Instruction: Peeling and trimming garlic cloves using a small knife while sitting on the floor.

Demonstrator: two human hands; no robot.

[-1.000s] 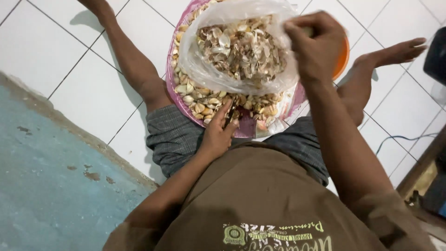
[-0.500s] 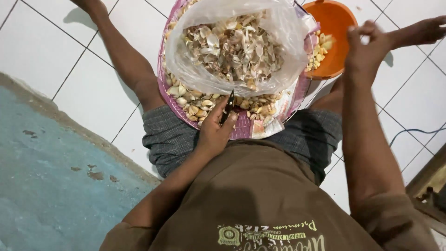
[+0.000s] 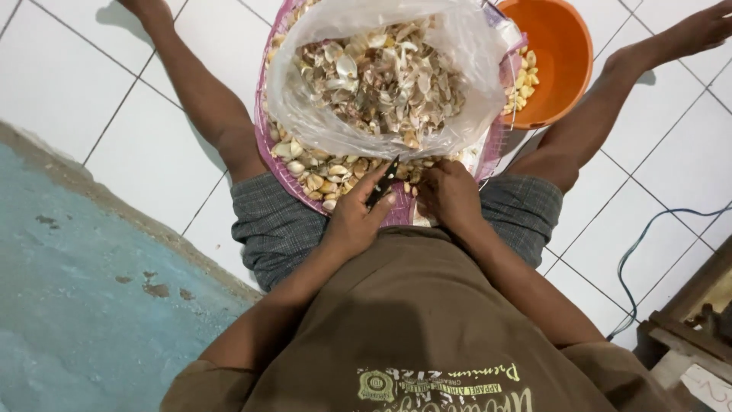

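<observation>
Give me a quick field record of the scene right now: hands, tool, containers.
left hand: at the near edge of the tray, gripping a small dark knife
right hand: beside the left, fingers curled at the tray's edge; what it holds cannot be seen
tray: pink woven tray on the lap, with garlic cloves
bag: clear plastic bag on the tray, full of papery skins
bowl: orange bowl on the floor, some peeled cloves inside
floor: white tiles

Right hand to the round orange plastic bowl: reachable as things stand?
Probably yes. The right hand sits at the tray's near edge; the orange bowl lies open on that side, beside the clear plastic bag.
</observation>
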